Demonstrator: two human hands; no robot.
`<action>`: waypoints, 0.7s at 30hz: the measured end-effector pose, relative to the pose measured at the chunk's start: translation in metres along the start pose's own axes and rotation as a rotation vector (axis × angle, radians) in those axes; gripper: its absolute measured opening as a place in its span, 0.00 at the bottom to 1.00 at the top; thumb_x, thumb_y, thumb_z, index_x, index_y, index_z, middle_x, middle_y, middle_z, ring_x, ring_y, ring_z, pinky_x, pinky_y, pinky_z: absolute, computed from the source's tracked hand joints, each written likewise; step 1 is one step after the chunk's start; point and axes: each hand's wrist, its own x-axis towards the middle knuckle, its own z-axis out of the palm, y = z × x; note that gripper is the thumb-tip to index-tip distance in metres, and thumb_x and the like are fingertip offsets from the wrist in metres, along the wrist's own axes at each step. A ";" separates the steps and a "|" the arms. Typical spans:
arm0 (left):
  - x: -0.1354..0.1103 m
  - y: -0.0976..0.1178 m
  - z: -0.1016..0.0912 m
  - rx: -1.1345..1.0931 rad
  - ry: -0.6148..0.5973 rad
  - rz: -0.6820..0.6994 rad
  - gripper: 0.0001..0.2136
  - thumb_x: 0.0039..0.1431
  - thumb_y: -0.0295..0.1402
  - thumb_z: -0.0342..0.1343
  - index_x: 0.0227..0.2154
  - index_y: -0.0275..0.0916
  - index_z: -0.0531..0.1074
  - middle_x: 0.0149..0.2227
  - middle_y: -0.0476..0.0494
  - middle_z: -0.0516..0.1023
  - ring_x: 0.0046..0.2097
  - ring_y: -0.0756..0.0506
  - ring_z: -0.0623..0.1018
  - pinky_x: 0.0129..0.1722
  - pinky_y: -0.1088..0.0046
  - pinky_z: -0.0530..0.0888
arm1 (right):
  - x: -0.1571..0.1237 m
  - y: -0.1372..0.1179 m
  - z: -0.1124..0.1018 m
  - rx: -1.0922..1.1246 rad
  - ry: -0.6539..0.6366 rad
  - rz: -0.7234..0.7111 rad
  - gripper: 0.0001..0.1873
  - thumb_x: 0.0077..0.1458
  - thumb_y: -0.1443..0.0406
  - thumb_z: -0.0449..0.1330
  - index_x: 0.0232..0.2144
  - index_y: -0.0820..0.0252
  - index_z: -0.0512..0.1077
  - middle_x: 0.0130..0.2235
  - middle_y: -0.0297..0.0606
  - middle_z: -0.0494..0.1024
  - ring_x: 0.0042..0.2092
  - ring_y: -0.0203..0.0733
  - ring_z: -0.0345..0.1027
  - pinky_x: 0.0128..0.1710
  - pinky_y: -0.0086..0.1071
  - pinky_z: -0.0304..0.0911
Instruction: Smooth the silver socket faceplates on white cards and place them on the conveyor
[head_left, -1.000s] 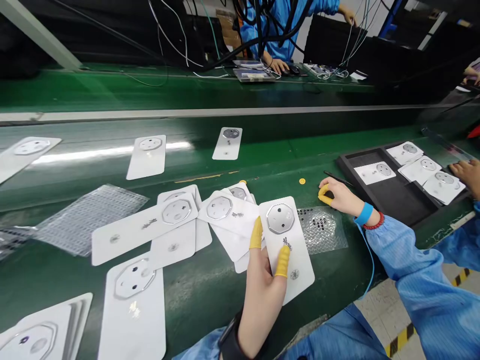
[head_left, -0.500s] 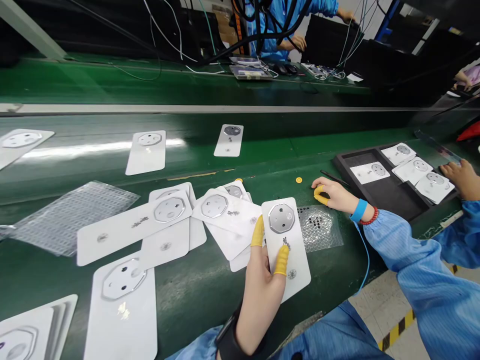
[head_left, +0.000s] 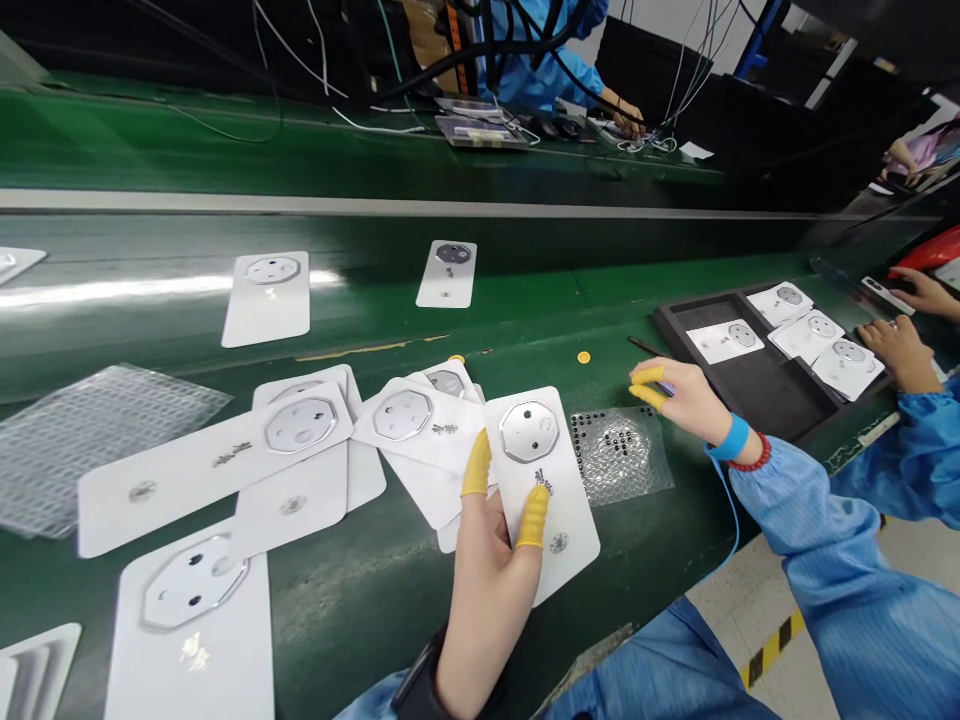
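My left hand point(head_left: 499, 560), with yellow finger cots on thumb and index finger, grips a white phone back cover point(head_left: 541, 495). The cover is tilted, its silver octagonal camera ring at the top and dark lettering below. My right hand point(head_left: 679, 395), also in yellow cots, is in a pinch above the bench; a small bluish bit shows between the fingers, too little to name. Below it lies a clear bubbled film point(head_left: 622, 455) carrying small black dots. Left of my left hand, several white covers point(head_left: 217, 465) overlap on the green bench.
A black tray point(head_left: 780, 385) with several covers stands at right, near a co-worker's hands point(head_left: 904, 355). A thin black stick point(head_left: 646, 347) lies beside the tray. Single covers point(head_left: 448, 273) rest on the green strip behind. A clear bubble sheet point(head_left: 105, 435) is at left.
The view has turned right, so most things sit further left. My right hand has come a little lower and right relative to the film. At far right, a co-worker's second hand with a white piece appears.
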 end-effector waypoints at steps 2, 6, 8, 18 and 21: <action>0.001 0.002 0.000 -0.010 0.019 0.010 0.44 0.52 0.40 0.64 0.67 0.47 0.44 0.42 0.39 0.81 0.39 0.39 0.82 0.34 0.66 0.80 | -0.011 -0.014 0.003 0.062 0.026 0.034 0.05 0.55 0.63 0.62 0.31 0.59 0.76 0.37 0.40 0.79 0.41 0.42 0.74 0.45 0.44 0.72; 0.003 0.004 -0.001 -0.001 0.023 0.005 0.45 0.53 0.40 0.63 0.67 0.48 0.42 0.39 0.40 0.82 0.35 0.39 0.82 0.31 0.64 0.80 | -0.022 -0.022 0.013 0.205 0.045 0.159 0.09 0.57 0.60 0.61 0.34 0.60 0.76 0.39 0.42 0.80 0.41 0.42 0.76 0.41 0.42 0.75; 0.005 0.004 -0.002 0.012 0.028 0.004 0.44 0.53 0.39 0.63 0.67 0.47 0.43 0.38 0.40 0.82 0.34 0.39 0.82 0.30 0.65 0.80 | -0.020 -0.017 0.016 0.280 0.043 0.228 0.13 0.57 0.57 0.61 0.35 0.62 0.75 0.38 0.43 0.80 0.39 0.42 0.78 0.39 0.41 0.76; 0.008 0.003 -0.006 0.044 0.057 -0.002 0.47 0.50 0.40 0.65 0.67 0.49 0.41 0.42 0.39 0.80 0.32 0.42 0.81 0.27 0.68 0.78 | -0.027 -0.023 -0.008 0.343 0.108 0.368 0.17 0.61 0.55 0.57 0.37 0.64 0.74 0.29 0.39 0.79 0.27 0.38 0.75 0.31 0.36 0.75; 0.009 0.002 -0.008 0.097 0.061 0.063 0.43 0.53 0.39 0.62 0.67 0.49 0.43 0.47 0.40 0.79 0.40 0.41 0.81 0.35 0.66 0.79 | -0.048 -0.040 0.006 0.192 0.081 0.259 0.16 0.55 0.55 0.64 0.41 0.61 0.75 0.41 0.44 0.79 0.43 0.45 0.75 0.47 0.45 0.72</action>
